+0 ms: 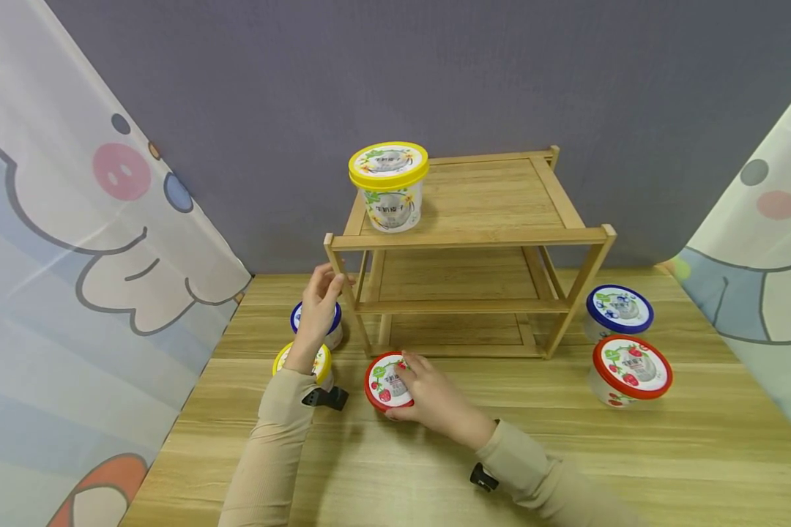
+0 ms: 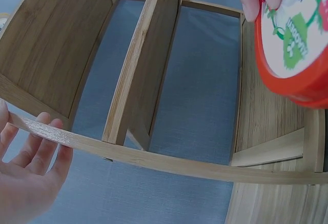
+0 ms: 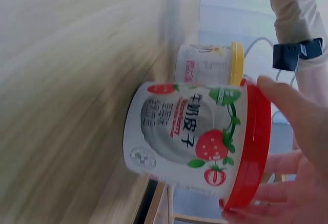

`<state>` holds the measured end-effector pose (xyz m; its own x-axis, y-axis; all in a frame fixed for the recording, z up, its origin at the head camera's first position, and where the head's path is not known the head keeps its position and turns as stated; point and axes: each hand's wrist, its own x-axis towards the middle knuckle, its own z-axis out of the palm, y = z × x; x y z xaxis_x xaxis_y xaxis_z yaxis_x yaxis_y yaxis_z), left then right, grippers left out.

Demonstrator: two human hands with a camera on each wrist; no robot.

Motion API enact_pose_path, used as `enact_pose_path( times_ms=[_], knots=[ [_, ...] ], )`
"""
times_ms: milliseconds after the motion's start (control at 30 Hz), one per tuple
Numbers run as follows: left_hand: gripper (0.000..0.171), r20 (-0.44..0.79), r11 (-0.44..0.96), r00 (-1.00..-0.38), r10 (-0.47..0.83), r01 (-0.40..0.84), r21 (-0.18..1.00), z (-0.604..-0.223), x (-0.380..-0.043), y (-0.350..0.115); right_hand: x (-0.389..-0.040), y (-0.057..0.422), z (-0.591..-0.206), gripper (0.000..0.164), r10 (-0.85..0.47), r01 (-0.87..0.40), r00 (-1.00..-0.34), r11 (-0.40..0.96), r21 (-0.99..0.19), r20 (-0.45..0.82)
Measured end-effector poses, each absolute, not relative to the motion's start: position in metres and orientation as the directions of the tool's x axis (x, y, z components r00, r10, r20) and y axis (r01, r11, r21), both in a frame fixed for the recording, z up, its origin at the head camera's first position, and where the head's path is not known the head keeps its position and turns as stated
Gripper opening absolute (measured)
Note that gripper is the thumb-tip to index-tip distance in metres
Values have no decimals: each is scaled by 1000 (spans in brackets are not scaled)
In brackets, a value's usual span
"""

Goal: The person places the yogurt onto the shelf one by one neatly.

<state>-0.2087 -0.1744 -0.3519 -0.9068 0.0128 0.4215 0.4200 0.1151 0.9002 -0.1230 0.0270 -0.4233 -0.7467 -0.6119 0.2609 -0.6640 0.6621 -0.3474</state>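
My right hand grips the red lid of a strawberry tub in front of the wooden shelf rack. In the right wrist view the tub shows its printed side, with fingers and thumb on the lid's rim; I cannot tell whether its base touches the table. At the rack's front left post my left hand holds on, its fingers passing behind the post in the left wrist view. Under the left arm stand a blue-lidded tub and a yellow-lidded tub, both partly hidden.
Another yellow-lidded tub stands on the rack's top tier, at the left. Right of the rack, a blue-lidded tub is behind a red-lidded one on the wooden table. A grey wall closes the back.
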Motion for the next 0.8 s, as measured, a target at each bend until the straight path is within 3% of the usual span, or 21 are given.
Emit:
enact_pose_path(
  times_ms=[267,800],
  knots=[
    [29,426,107,-905,8,424,899,-353,-209,-175,-118,16,-429,69,-545,-635,-756,745,-204,362],
    [21,465,113,-885,7,463,879,-353,-209,-174,-113,6,-435,71,-414,-556,-770,808,-193,486]
  ],
)
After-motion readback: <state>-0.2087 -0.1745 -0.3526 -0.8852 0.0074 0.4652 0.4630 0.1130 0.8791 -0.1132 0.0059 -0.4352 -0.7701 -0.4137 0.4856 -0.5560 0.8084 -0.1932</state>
